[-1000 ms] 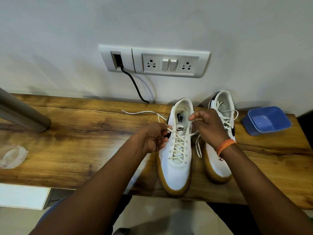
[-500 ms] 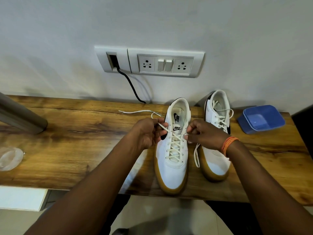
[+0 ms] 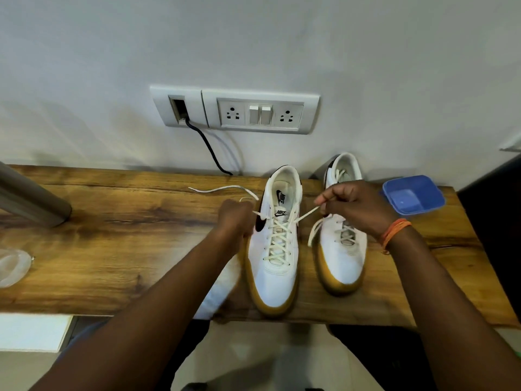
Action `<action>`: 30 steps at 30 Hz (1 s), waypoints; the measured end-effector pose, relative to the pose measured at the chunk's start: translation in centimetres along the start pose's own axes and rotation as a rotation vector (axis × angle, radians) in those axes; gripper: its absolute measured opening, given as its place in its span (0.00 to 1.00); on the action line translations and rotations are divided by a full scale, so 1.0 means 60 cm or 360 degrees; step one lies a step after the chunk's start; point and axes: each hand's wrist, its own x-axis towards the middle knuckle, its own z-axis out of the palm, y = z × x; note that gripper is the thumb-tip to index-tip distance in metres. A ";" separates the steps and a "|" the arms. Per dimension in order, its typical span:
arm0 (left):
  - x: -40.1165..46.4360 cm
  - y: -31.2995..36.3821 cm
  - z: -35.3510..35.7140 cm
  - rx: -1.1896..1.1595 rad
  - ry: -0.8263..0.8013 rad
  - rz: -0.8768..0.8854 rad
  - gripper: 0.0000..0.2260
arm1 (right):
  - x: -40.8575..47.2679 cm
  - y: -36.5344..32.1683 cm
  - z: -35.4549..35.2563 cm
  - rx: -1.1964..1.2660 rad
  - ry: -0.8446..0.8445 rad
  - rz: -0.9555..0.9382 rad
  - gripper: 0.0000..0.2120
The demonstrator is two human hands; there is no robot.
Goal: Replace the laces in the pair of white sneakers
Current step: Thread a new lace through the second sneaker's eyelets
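Two white sneakers with tan soles stand toe-toward-me on the wooden table [image 3: 112, 249]. The left sneaker [image 3: 275, 266] is laced with a cream lace [image 3: 277, 238] up to its top eyelets. My left hand [image 3: 235, 218] grips the lace's left end beside the shoe; the loose tail [image 3: 222, 189] trails left across the table. My right hand [image 3: 355, 207], with an orange wristband, pinches the lace's right end and holds it taut out to the right, above the right sneaker [image 3: 342, 261]. That hand partly hides the right sneaker, which is laced too.
A blue plastic bowl [image 3: 413, 197] sits at the table's right end. A clear plastic lid [image 3: 11, 266] lies at the left edge, near a grey metal post [image 3: 31, 198]. A wall socket panel [image 3: 236, 110] with a black cable is behind the shoes.
Both hands have drawn apart from the top of the left sneaker. My right hand has moved right and up, pulling its lace end taut. My left hand stays at the shoe's side.
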 end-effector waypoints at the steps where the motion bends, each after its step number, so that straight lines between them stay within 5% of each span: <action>1: -0.011 -0.010 0.004 0.0190 0.0174 0.0200 0.14 | -0.015 -0.005 -0.015 0.0021 0.0027 -0.0030 0.09; 4: -0.067 -0.029 0.019 0.0711 0.0356 0.1059 0.19 | -0.047 -0.008 -0.040 0.0035 0.0099 -0.0087 0.09; 6: -0.109 -0.030 0.041 0.0764 0.0077 0.1505 0.18 | -0.072 -0.022 -0.055 0.0085 0.0143 -0.0130 0.09; 9: -0.158 -0.026 0.085 0.0731 -0.0421 0.1813 0.16 | -0.109 -0.051 -0.079 0.0194 0.0190 -0.0169 0.07; 13: -0.212 -0.028 0.120 0.0810 -0.0600 0.1788 0.28 | -0.151 -0.092 -0.120 0.0401 0.0225 -0.0187 0.07; 23: -0.271 -0.073 0.132 0.1252 -0.0771 0.1537 0.32 | -0.228 -0.144 -0.178 0.0898 0.0236 -0.0199 0.07; 30: -0.266 -0.086 0.129 0.1177 -0.0889 0.1312 0.32 | -0.216 -0.132 -0.134 0.1368 -0.0054 -0.0197 0.17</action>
